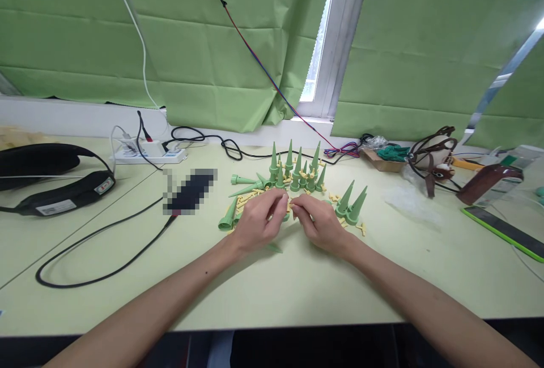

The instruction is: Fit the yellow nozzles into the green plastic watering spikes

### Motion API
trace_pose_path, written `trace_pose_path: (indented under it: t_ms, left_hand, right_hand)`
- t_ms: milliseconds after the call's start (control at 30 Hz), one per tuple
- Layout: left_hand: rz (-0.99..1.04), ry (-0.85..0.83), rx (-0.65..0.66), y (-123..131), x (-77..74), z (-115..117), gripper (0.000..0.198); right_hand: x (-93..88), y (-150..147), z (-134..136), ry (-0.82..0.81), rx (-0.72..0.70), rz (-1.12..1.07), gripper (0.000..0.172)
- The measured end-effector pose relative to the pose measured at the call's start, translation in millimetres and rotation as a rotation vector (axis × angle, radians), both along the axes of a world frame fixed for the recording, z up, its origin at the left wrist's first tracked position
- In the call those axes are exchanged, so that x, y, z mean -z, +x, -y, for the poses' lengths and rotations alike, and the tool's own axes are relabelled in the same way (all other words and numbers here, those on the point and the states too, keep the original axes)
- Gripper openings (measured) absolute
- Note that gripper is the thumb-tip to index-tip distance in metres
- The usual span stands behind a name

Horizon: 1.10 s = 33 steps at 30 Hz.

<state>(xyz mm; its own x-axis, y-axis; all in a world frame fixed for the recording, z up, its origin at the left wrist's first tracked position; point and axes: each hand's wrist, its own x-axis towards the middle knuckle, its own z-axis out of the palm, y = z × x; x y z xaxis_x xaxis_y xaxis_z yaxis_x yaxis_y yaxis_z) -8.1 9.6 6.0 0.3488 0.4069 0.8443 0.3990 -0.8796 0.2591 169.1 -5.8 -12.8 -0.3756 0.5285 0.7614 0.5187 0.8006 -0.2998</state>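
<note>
My left hand (262, 218) and my right hand (319, 222) meet over the middle of the table, fingertips nearly together. Both are closed in a pinch. A small yellow bit (289, 206) shows between the fingertips; which hand holds it I cannot tell. From under my left hand pokes the tip of a green plastic spike (275, 248), its other end hidden. Behind my hands several green spikes (298, 170) stand upright on their wide ends. Beside my left hand another green spike (228, 216) leans, near small yellow T-shaped pieces (245, 201). Two green spikes (352, 206) stand beyond my right hand.
To the left lie a blurred-out dark device (191, 191) on a black cable, a power strip (151, 154) and a black padded band (68, 192). At right are a clear plastic bag (410, 204), a cardboard box (382, 159), a brown bottle (491, 183) and a green-edged phone (505, 232).
</note>
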Motion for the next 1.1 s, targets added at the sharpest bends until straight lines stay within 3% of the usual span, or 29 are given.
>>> trace_pose_path:
  t_ms: [267, 633, 900, 1100]
  left_hand:
    - [-0.056, -0.158, -0.003, -2.2, 0.4, -0.2, 0.012]
    - [-0.1, -0.188, 0.026, -1.0, -4.0, 2.7, 0.017]
    - [-0.121, -0.282, 0.151, -1.9, -4.7, 3.7, 0.017]
    - [-0.065, -0.247, 0.091, -0.7, -4.4, 3.7, 0.016]
  right_hand:
    - [-2.3, -1.3, 2.8, -0.037, -0.009, -0.039, 0.016]
    - [1.5, 0.4, 1.4, -0.106, 0.0, -0.057, 0.017]
    - [-1.2, 1.7, 0.7, -0.092, 0.009, -0.067, 0.017]
    - [-2.2, 1.5, 1.4, -0.091, 0.047, -0.084, 0.015]
